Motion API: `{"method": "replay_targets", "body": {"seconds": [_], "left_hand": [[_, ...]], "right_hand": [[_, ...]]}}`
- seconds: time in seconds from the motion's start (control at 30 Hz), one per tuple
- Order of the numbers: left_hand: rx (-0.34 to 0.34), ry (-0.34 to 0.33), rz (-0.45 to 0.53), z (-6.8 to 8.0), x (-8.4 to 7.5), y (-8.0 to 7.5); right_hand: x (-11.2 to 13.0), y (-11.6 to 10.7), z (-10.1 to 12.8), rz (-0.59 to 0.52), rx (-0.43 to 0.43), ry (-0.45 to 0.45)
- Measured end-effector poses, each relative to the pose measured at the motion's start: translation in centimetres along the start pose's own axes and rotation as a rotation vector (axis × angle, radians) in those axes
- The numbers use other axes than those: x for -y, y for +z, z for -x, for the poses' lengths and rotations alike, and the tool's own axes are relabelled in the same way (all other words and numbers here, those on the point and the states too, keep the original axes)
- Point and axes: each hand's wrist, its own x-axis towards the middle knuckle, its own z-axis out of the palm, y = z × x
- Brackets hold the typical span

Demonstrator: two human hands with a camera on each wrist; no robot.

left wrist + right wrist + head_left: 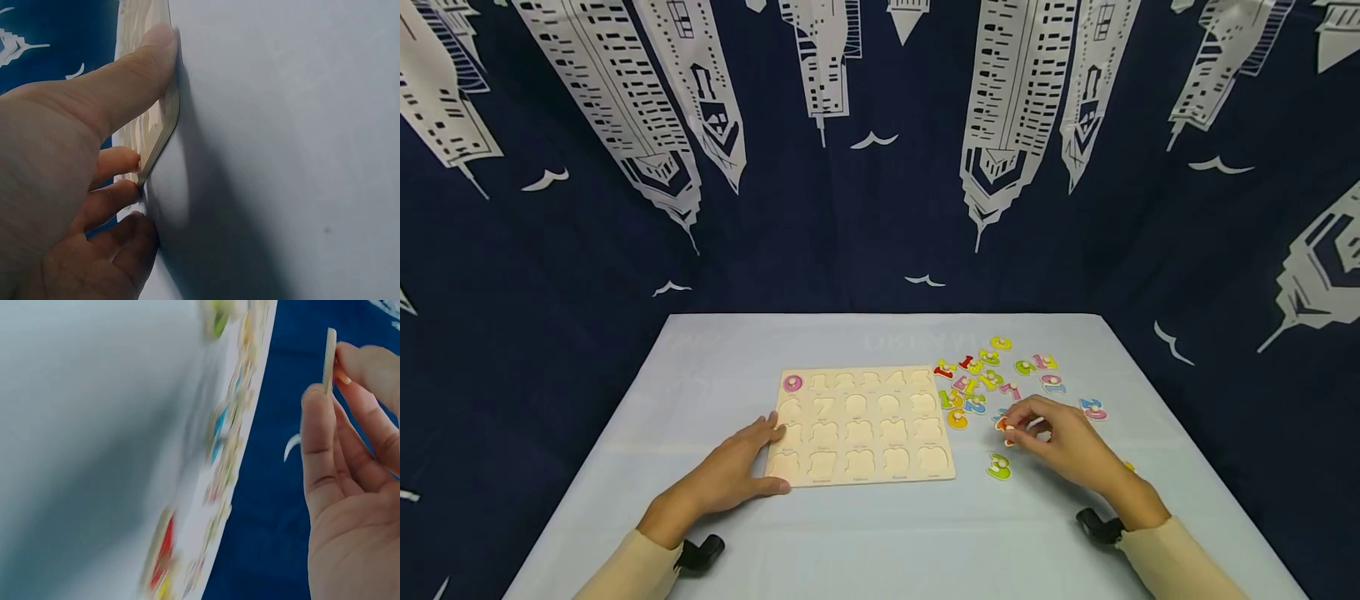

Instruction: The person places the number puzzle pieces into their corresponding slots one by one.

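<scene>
I'd call this the picking-up step: my right hand (1060,435) pinches one orange number piece (1002,423) right of the wooden board (840,454), while my left hand (730,467) rests, fingers relaxed, at the board's near-left corner on the counter (865,542). My next move probably calls for orienting that piece over its matching recess. I count one board and twenty-one recesses: one holding a pink zero (792,383), twenty bare. The loose pieces (990,380) crowd too closely for me to count surely.
</scene>
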Motion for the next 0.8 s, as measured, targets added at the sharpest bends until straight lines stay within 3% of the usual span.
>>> {"method": "replay_targets", "body": {"seconds": [0.5, 0.8], "left_hand": [[-0.007, 0.021, -0.022, -0.3, -0.3, -0.3], [0.005, -0.014, -0.010, 0.2, -0.1, -0.1]], "right_hand": [[4.0, 5.5, -9.0, -0.135, 0.036, -0.054], [6.4, 10.3, -13.9, -0.181, 0.117, -0.021]]}}
